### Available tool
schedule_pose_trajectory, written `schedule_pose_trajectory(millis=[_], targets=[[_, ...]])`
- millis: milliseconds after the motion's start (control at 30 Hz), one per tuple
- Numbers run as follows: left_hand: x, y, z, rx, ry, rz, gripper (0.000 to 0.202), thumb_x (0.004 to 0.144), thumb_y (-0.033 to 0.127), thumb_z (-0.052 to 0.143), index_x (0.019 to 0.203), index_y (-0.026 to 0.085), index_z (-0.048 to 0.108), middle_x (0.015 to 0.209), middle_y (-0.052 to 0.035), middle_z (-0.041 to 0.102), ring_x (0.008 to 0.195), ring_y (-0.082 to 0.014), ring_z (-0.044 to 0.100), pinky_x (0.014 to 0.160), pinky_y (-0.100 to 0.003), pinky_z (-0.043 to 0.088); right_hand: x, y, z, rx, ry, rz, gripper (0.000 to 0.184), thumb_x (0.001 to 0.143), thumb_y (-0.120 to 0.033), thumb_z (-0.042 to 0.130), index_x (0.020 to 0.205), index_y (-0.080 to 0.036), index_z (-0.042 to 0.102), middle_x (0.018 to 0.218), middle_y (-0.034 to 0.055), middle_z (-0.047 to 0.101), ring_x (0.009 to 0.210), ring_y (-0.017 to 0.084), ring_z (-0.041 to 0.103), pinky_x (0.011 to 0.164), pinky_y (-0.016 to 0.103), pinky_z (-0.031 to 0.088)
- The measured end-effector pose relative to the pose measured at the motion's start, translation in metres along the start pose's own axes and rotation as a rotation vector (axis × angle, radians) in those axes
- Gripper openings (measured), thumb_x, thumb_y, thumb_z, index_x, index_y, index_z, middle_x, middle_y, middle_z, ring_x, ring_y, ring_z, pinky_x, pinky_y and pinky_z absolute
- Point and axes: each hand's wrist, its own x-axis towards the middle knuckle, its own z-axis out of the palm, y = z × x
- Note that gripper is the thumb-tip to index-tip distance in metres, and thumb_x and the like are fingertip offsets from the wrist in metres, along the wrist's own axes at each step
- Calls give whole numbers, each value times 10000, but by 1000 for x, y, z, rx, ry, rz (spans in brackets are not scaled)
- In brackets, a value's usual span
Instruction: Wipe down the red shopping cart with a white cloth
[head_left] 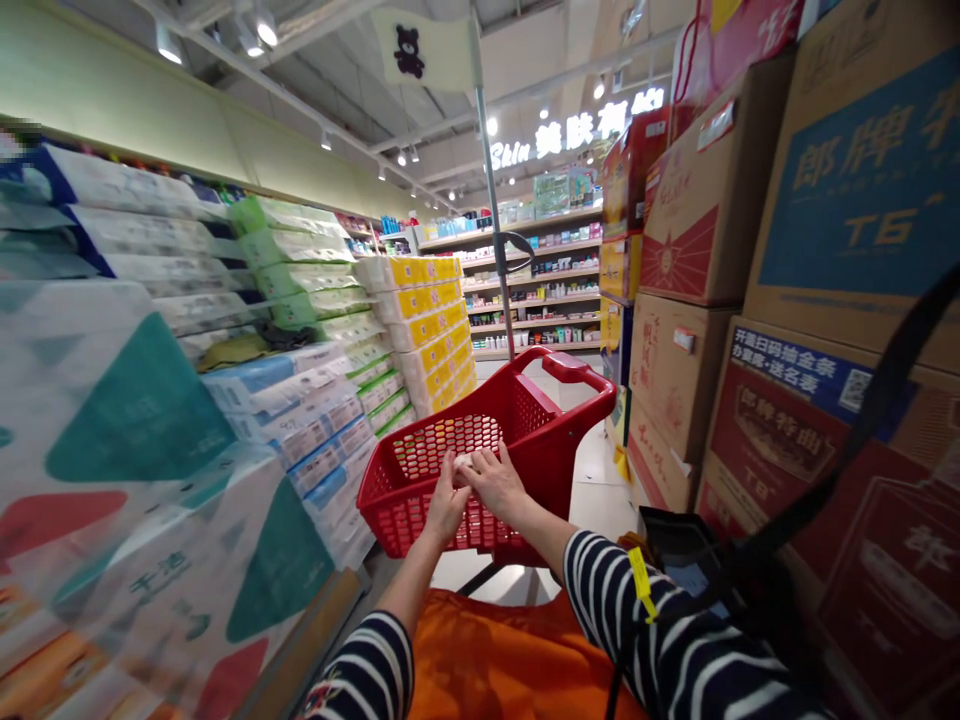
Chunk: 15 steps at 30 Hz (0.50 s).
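A red plastic shopping basket cart [420, 462] stands in a shop aisle in front of me, with a metal pole and a bear flag rising from it. Both hands rest together on its near rim. My left hand [445, 505] curls its fingers around something small and pale at the rim. My right hand [495, 484] lies over the same spot with its fingers bent onto it. What they hold is too small to name. Both sleeves are striped dark and white.
Stacked packs of tissue and toilet paper [150, 430] line the left side. Tall piles of cardboard cartons [697, 300] crowd the right. Shelves of bottles [540, 290] stand at the far end. A black strap [840, 450] hangs across my right.
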Motion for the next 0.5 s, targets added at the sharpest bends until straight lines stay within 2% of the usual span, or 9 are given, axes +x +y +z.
schedule_pose_trajectory(millis=[100,200,267,333,433,500], targets=[[4,8,4,-390,16,-157,698,761,142,375,1407,160,112,1450,-95,274,1278,-157,351,1005,-266,374,6,2,-2,94,52,-31,270,846,-199,481,1100,-154,560,1094,107,567,1058,236,456,1005,449,279],[8,33,3,-900,82,-324,581,806,175,366,1369,213,223,1373,-98,410,1164,-158,491,923,-291,450,15,3,-9,273,146,41,235,805,-153,517,1025,-136,598,1024,99,598,980,203,500,917,346,394],[10,56,0,-1209,63,-379,487,828,246,392,1310,221,334,1266,-97,519,1068,-174,562,872,-323,481,19,6,-13,357,249,113,264,808,-142,501,1053,-149,599,1065,104,592,1004,199,502,913,346,408],[14,78,0,-1411,8,-409,419,833,296,402,1240,200,424,1175,-99,577,1027,-185,583,853,-335,487,18,11,-18,387,347,124,328,806,-151,496,1124,-166,576,1190,114,539,1119,218,449,971,396,372],[20,98,2,-1442,-58,-414,391,850,323,355,1211,206,448,1191,-94,567,1072,-191,557,883,-364,466,13,31,-30,397,393,102,345,833,-156,438,1149,-185,572,1235,108,519,1164,214,436,985,410,373],[21,96,1,-1237,-52,-391,410,851,301,341,1250,236,406,1279,-84,508,1150,-196,501,937,-404,421,9,56,-47,375,403,90,358,863,-145,367,1158,-180,567,1185,104,560,1116,185,487,955,360,411]])
